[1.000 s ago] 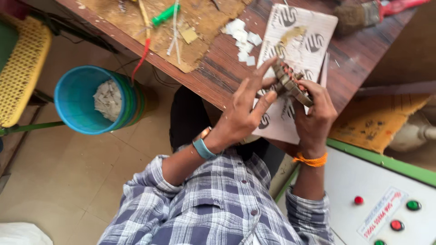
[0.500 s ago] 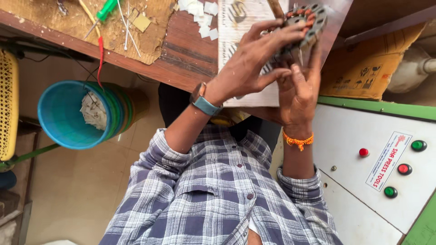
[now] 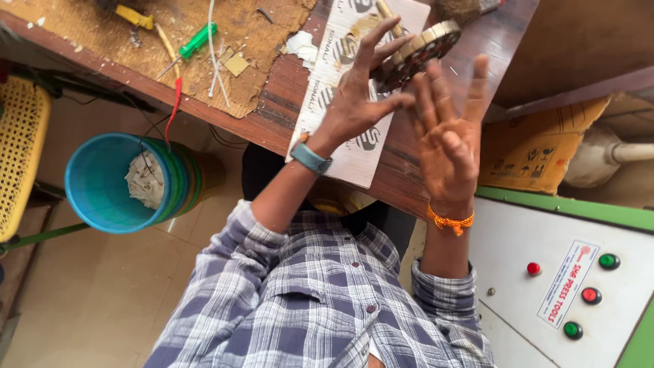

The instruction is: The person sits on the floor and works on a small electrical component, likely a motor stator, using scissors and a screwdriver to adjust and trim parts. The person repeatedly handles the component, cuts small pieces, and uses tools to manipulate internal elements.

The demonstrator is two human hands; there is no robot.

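Single head-worn view, looking steeply down over the wearer's checked shirt (image 3: 313, 300). Close range. Brown wooden counter (image 3: 286, 109) runs across the upper frame; floor lower left, white control panel (image 3: 545, 272) lower right.

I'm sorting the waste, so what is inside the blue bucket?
Inside the blue bucket lies a pale crumpled wad, like paper or cloth scraps, against one wall. Whatever sits beneath it is covered.

Small workshop, worn wooden bench (image 3: 286, 102) w/ green screwdriver (image 3: 194, 42), wires, machine control panel (image 3: 545, 286) w/ push-buttons
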